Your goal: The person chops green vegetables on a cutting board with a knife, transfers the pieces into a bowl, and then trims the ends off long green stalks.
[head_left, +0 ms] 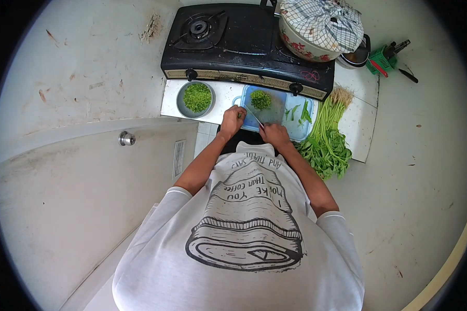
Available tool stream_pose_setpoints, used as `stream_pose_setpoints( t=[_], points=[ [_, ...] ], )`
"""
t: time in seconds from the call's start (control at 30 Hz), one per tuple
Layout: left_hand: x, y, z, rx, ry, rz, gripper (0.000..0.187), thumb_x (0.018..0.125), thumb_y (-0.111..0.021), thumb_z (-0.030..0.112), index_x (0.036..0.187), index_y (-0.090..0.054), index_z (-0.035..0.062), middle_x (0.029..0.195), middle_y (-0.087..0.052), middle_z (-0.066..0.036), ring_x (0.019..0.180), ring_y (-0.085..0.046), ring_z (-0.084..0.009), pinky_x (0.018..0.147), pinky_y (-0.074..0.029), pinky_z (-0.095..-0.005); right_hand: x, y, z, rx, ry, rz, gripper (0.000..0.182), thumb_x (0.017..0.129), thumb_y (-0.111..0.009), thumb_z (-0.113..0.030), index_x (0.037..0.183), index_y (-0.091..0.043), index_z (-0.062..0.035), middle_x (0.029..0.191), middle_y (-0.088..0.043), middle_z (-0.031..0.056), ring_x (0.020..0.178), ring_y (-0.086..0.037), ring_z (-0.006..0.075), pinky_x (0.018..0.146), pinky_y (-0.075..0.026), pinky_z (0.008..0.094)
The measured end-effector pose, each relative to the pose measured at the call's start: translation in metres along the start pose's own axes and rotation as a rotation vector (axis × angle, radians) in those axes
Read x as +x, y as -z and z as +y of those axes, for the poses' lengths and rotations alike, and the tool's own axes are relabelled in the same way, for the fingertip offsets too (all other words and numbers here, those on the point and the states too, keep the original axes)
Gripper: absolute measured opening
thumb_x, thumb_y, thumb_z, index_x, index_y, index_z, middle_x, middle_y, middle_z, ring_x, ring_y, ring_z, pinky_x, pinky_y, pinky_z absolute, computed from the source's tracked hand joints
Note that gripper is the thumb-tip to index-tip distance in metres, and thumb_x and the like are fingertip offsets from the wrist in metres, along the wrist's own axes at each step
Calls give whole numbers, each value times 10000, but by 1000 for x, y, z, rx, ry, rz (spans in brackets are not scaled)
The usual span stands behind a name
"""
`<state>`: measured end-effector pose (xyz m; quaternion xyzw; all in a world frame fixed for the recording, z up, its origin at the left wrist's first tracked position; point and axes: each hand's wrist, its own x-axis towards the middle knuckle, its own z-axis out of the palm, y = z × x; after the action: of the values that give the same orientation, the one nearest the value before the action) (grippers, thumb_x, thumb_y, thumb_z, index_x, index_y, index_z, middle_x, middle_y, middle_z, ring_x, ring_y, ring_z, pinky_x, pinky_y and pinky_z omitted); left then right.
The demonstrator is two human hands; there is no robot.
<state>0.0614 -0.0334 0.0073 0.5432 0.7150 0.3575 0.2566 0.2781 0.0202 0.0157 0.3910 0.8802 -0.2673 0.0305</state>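
Note:
My right hand [276, 136] grips a small knife [256, 119], its thin blade angled across the near part of a blue cutting board [274, 115]. Close to the blade's tip, at the board's left edge, my left hand [233, 121] is closed with curled fingers; what they hold, if anything, is too small to make out. A mound of finely chopped greens [260, 99] sits on the upper left of the board. Loose green leaves [304, 112] lie on its right side. Left of the board stands a grey bowl [178, 104] filled with chopped greens [197, 97].
Behind the board is a black two-burner gas stove [244, 31], bearing a floral pot [308, 51] wrapped in checked cloth. A bundle of leafy stalks [327, 129] with roots lies to the right. A green basket [383, 58] holds utensils farther right.

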Motion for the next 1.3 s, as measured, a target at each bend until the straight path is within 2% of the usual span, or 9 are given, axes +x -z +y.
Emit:
stream_pose_setpoints(
  t=[0.1, 0.2, 0.3, 0.4, 0.53, 0.73, 1.0, 1.23, 1.3],
  points=[
    [0, 2, 2, 51, -16, 2, 77, 830, -705, -9, 888, -737, 32, 863, -672, -162, 792, -684, -355, 734, -546, -419, -1, 9, -9, -37, -15, -73, 395, 990, -559, -354, 931, -736, -6, 801, -737, 233, 739, -741, 391, 705, -599, 512],
    [-1, 5, 6, 69, -14, -16, 83, 832, -700, -15, 890, -735, 33, 862, -654, -166, 787, -670, -368, 732, -540, -436, 1, 1, -5, -32, 31, -78, 390, 989, -560, -355, 918, -737, -14, 804, -737, 238, 739, -745, 384, 697, -600, 506],
    [-4, 4, 8, 56, 25, -33, 97, 830, -698, -25, 905, -732, 27, 886, -647, -171, 808, -667, -374, 747, -539, -446, 9, -9, -3, -25, 48, -19, 396, 980, -580, -365, 879, -718, -8, 760, -715, 252, 699, -720, 420, 676, -588, 521],
    [-6, 1, 8, 35, 8, -10, 119, 831, -699, -33, 933, -734, 19, 917, -643, -177, 839, -668, -378, 764, -539, -451, 15, -12, -6, -9, 33, 25, 381, 972, -594, -351, 874, -716, -4, 758, -715, 250, 702, -720, 420, 675, -586, 521],
    [-12, 3, 10, 34, 3, 25, 150, 838, -694, -45, 967, -742, 14, 928, -639, -179, 886, -673, -379, 782, -546, -446, 5, -7, -2, -1, 27, 33, 387, 974, -598, -351, 868, -710, 4, 749, -711, 250, 701, -719, 422, 670, -582, 524],
    [-12, 2, 2, 0, 30, -25, 143, 854, -724, 11, 992, -761, 11, 960, -685, -186, 881, -694, -354, 805, -551, -424, 0, -4, 0, 7, 32, 2, 395, 980, -592, -362, 883, -705, 5, 744, -709, 246, 699, -716, 427, 662, -579, 534],
    [-8, 7, 5, -2, 44, -32, 133, 829, -709, -13, 948, -757, 22, 908, -708, -181, 812, -704, -351, 763, -562, -408, -2, 1, -5, 1, 28, -64, 398, 984, -579, -376, 941, -706, -2, 770, -716, 248, 722, -720, 431, 682, -582, 537],
    [-9, 2, -3, 61, 18, -15, 106, 837, -737, 42, 939, -764, 25, 912, -709, -171, 833, -712, -316, 787, -562, -397, 17, -12, -6, -43, 51, -18, 394, 987, -567, -377, 912, -727, -25, 803, -725, 246, 746, -725, 432, 717, -588, 524],
    [-9, -1, -3, 16, 75, 6, 104, 838, -737, 40, 937, -759, 19, 916, -708, -174, 835, -711, -316, 785, -561, -398, 7, -4, -4, -19, 13, -32, 398, 988, -565, -378, 905, -731, -25, 804, -728, 240, 750, -726, 431, 718, -589, 521]
  ],
)
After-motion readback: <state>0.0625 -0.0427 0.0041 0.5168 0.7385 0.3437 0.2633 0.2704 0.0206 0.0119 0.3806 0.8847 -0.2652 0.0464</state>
